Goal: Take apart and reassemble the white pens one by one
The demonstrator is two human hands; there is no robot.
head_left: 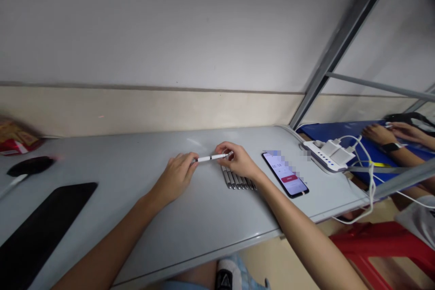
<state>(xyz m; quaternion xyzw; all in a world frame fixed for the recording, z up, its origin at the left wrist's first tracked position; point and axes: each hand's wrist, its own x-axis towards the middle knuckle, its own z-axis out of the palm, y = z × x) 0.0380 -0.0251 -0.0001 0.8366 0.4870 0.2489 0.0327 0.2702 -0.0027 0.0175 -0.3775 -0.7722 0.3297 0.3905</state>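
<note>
There was 1 view, and it was taken by a camera worn on the person's head. It looked forward and downward over the grey desk (129, 163), and the wall (152, 27) filled the upper part. The camera was rather near: the left hand (177, 174) and the right hand (239, 161) appeared around the middle, while the forearms (306, 231) entered from below. The view was wide, reaching on the right side to another person's hands (379, 133).
</note>
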